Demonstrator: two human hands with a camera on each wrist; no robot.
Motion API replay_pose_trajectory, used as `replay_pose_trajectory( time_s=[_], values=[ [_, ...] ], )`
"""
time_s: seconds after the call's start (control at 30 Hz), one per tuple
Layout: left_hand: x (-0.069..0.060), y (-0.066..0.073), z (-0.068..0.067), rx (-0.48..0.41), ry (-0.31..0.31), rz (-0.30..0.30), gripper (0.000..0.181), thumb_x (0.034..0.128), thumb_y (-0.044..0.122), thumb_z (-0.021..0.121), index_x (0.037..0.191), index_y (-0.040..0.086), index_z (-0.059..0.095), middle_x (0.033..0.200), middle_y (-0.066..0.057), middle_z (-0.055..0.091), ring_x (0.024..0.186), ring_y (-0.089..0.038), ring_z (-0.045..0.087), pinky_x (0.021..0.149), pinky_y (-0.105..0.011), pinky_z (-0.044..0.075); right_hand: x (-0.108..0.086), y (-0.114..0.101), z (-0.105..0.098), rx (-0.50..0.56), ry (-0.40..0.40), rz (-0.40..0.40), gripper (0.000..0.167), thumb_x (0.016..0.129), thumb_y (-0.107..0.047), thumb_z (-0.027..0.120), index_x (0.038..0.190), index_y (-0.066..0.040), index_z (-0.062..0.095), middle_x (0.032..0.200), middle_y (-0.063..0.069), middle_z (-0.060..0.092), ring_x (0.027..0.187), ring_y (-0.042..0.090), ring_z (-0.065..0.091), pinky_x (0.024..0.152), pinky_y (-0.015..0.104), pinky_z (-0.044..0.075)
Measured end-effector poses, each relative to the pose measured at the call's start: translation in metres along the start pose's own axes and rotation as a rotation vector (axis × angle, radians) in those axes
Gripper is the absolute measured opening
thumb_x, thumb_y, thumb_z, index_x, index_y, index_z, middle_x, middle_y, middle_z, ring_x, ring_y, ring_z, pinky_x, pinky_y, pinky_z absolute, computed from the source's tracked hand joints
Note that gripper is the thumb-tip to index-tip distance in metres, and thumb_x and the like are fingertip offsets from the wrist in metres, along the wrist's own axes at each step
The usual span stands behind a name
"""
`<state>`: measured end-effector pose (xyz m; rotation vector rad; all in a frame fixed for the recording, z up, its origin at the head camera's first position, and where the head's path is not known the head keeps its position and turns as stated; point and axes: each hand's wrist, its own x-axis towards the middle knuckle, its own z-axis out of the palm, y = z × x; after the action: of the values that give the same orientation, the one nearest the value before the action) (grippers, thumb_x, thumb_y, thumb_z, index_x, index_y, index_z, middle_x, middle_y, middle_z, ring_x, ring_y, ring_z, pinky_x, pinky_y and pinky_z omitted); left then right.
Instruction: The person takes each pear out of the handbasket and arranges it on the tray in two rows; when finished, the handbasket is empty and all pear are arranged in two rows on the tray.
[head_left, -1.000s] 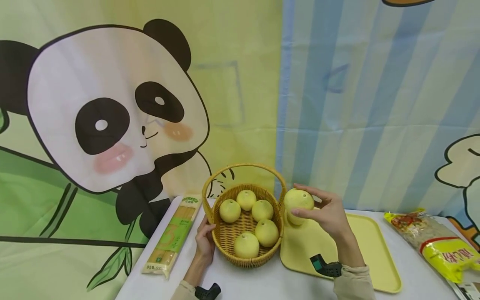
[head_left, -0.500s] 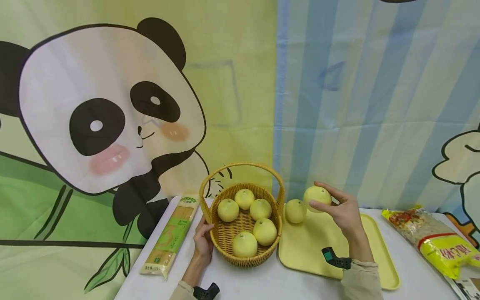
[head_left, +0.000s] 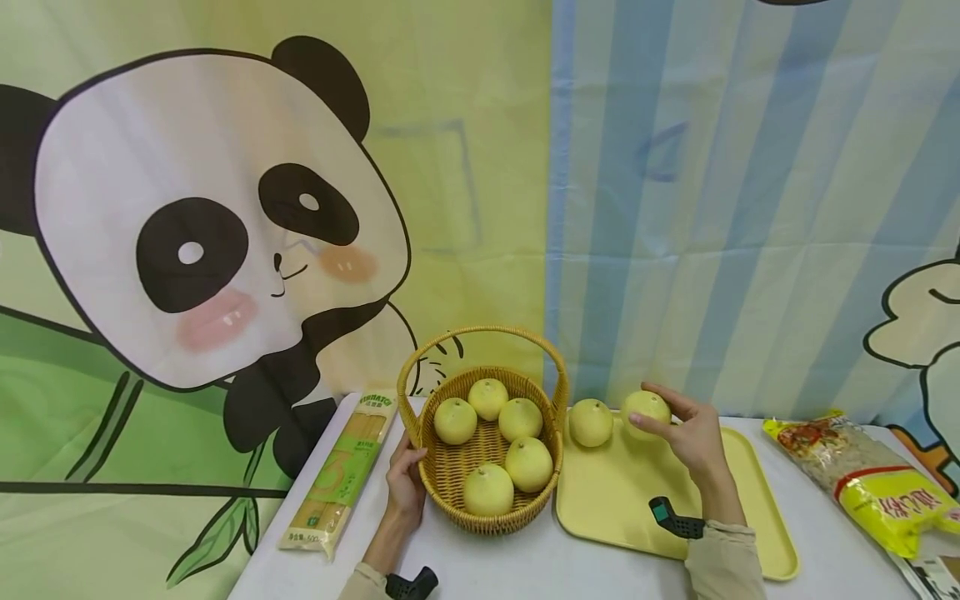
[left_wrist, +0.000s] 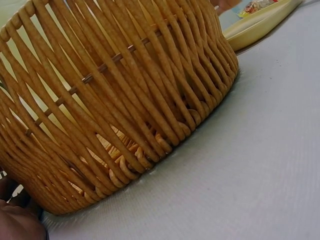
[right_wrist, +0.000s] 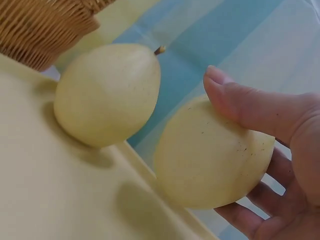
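Observation:
My right hand (head_left: 693,437) holds a pale yellow pear (head_left: 647,414) above the back edge of the yellow tray (head_left: 622,517). In the right wrist view the thumb lies over this pear (right_wrist: 210,155) and the fingers reach beneath it. To its left a second pear (head_left: 591,422) rests on the tray, its stem showing in the right wrist view. My left hand (head_left: 407,487) grips the left side of the wicker basket (head_left: 480,523), which stands upright with several pears inside. In the left wrist view only part of that hand (left_wrist: 20,222) shows, beside the basket's base.
A packet of noodles (head_left: 341,475) lies left of the basket. Right of the tray is a yellow and clear bag (head_left: 862,479) with some printed paper (head_left: 933,575) under its near end. A printed curtain (head_left: 480,208) hangs behind the white-covered table (head_left: 517,575).
My right hand has carried one pear rightward and then lowered it toward the tray. The other pear, partly hidden behind it before, now shows fully. My left hand stays at the basket.

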<state>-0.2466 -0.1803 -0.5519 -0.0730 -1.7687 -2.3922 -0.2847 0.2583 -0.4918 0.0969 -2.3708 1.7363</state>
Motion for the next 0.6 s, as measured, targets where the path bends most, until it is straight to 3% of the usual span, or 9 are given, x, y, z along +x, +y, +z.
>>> replay_pose_trajectory(
  time_s=[0.13, 0.33, 0.6],
  values=[
    [-0.001, 0.000, 0.000, -0.004, 0.006, -0.008, 0.079, 0.0933, 0.014, 0.038, 0.170, 0.007, 0.020, 0.172, -0.016, 0.031, 0.157, -0.030, 0.029, 0.113, -0.016, 0.038, 0.002, 0.012, 0.000, -0.034, -0.026, 0.040, 0.072, 0.087, -0.032, 0.088, 0.151, -0.012, 0.061, 0.157, 0.019, 0.055, 0.109, -0.015, 0.056, 0.086, 0.015, 0.054],
    [0.000, -0.001, -0.001, -0.007, -0.006, -0.014, 0.080, 0.0931, 0.015, 0.038, 0.171, 0.011, 0.018, 0.173, -0.014, 0.029, 0.159, -0.030, 0.026, 0.115, -0.018, 0.037, 0.006, 0.025, 0.010, -0.102, -0.037, 0.020, 0.071, 0.088, -0.035, 0.087, 0.150, -0.013, 0.062, 0.155, 0.018, 0.058, 0.111, -0.011, 0.055, 0.085, 0.016, 0.053],
    [0.001, -0.001, 0.001, 0.007, -0.001, -0.017, 0.082, 0.0930, 0.014, 0.038, 0.171, 0.009, 0.015, 0.174, -0.014, 0.027, 0.160, -0.031, 0.025, 0.114, -0.016, 0.036, 0.010, 0.029, 0.017, -0.101, -0.054, -0.018, 0.069, 0.093, -0.028, 0.083, 0.155, -0.012, 0.056, 0.159, 0.022, 0.052, 0.133, 0.036, 0.057, 0.085, 0.016, 0.051]
  ],
)
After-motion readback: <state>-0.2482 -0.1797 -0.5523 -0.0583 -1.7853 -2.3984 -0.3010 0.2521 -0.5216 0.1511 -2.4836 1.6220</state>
